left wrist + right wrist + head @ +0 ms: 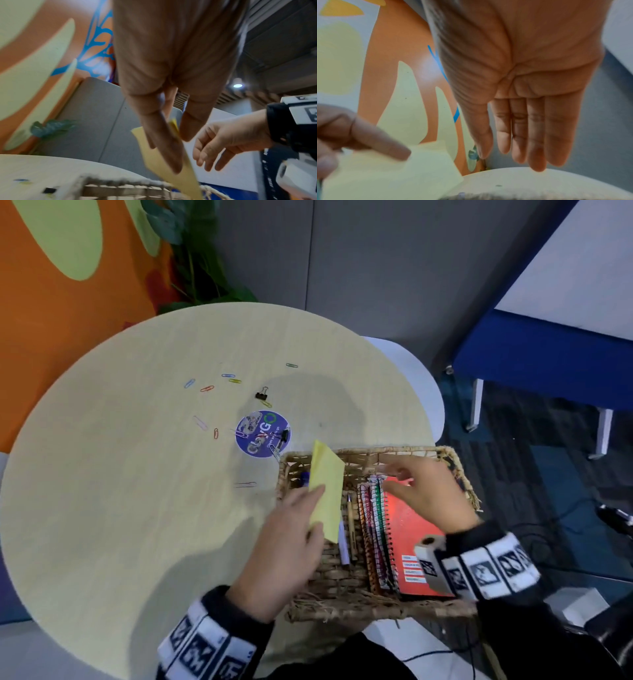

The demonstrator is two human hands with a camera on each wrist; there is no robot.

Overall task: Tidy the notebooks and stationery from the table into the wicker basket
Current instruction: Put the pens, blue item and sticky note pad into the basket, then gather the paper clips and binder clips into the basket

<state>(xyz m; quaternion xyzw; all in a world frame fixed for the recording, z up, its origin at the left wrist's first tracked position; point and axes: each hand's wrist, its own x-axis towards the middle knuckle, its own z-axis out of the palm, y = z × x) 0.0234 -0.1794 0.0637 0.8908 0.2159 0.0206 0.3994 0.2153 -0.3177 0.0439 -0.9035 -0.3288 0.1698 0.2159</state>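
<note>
With my left hand [291,546] pinching the yellow notepad [327,487] over the wicker basket [342,609], I'd ease it flat beside the notebooks [404,529], my right hand [428,494] hovering spread.

Notebooks [394,535] in basket [370,609], paper clips [212,386] on table [120,491] behind

rough woven wicker basket [368,455], seemingly matt table [137,474]
</note>
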